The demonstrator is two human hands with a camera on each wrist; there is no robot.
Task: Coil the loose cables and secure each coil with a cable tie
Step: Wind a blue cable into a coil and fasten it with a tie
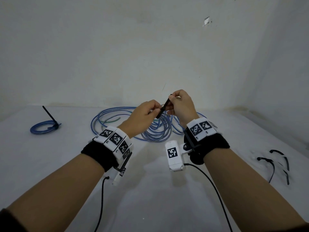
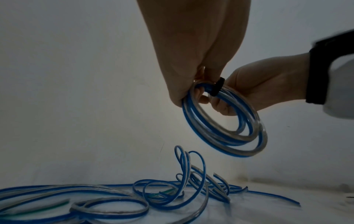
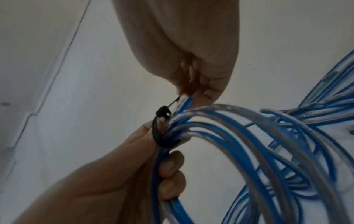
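Both hands raised, fingers pinched.

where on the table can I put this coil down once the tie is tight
Bare table lies near you, between your forearms. There is also a gap between the finished coil at far left and the loose cable pile. The pile crowds the centre; spare cable ties clutter the right.

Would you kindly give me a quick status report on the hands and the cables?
Left hand grips blue coil. Right hand pinches black cable tie looped round it. One tied coil aside; loose cables remain. Nothing in the way.
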